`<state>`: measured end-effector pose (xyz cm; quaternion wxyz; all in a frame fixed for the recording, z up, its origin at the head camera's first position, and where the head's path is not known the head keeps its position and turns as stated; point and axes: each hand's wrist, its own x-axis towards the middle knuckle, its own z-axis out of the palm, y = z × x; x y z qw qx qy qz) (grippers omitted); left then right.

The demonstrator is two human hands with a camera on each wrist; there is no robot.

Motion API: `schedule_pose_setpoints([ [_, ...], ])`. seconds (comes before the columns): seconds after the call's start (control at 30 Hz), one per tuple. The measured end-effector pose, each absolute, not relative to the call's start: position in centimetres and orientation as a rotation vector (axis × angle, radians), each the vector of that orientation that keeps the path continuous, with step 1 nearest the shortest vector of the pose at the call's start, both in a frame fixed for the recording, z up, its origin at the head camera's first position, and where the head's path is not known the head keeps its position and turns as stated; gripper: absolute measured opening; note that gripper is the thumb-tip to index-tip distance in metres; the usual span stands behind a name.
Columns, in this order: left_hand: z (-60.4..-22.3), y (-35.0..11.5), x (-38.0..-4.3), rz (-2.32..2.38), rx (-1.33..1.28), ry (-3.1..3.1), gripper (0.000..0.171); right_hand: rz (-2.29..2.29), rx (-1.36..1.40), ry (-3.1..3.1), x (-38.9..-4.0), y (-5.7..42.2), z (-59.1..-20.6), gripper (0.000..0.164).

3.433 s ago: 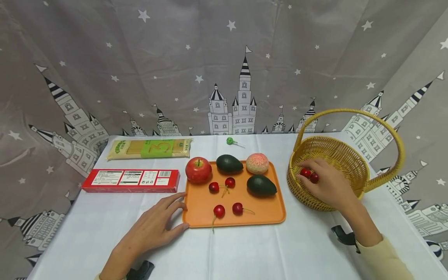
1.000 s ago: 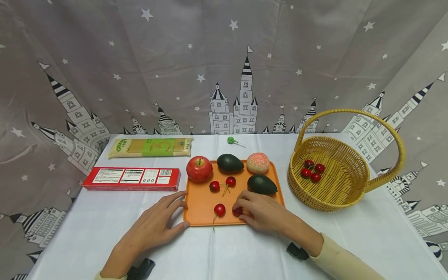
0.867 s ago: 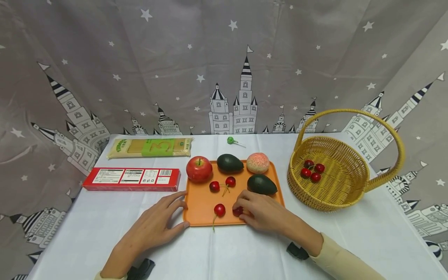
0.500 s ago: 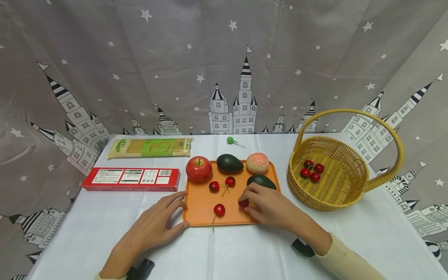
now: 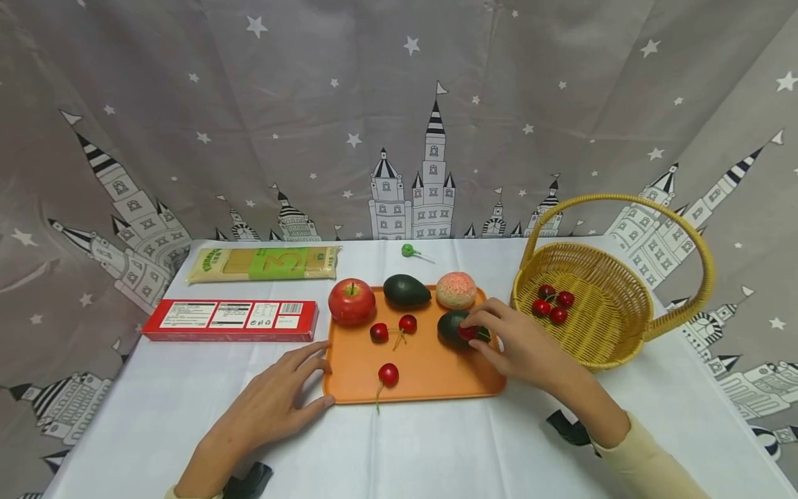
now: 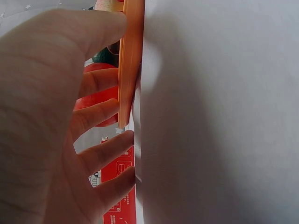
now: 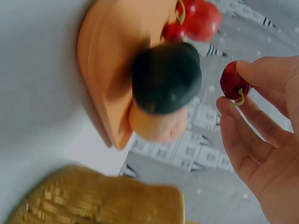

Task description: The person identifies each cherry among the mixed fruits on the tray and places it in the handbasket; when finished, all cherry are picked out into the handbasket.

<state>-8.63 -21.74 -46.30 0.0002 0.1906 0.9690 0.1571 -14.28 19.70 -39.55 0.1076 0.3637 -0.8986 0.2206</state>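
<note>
While the left hand (image 5: 272, 395) splays against the tray (image 5: 430, 381), the right hand (image 5: 522, 341) above it sensibly pinches a probably light, slick cherry (image 7: 231, 80) by its sides.

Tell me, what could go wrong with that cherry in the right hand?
The right hand pinches a round cherry above the tray; it might slip and roll away. The handle arches over the basket, so a careless reach inside could bump it.
</note>
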Motion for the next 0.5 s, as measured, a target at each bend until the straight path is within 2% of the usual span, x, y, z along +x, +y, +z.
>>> schedule_pose_setpoints([
  [0.5, -46.4, -21.7, -8.7, 0.497, 0.602, 3.047, 0.043, 0.598, 0.887, -2.653, -15.6, 24.6, -38.8, 0.034],
])
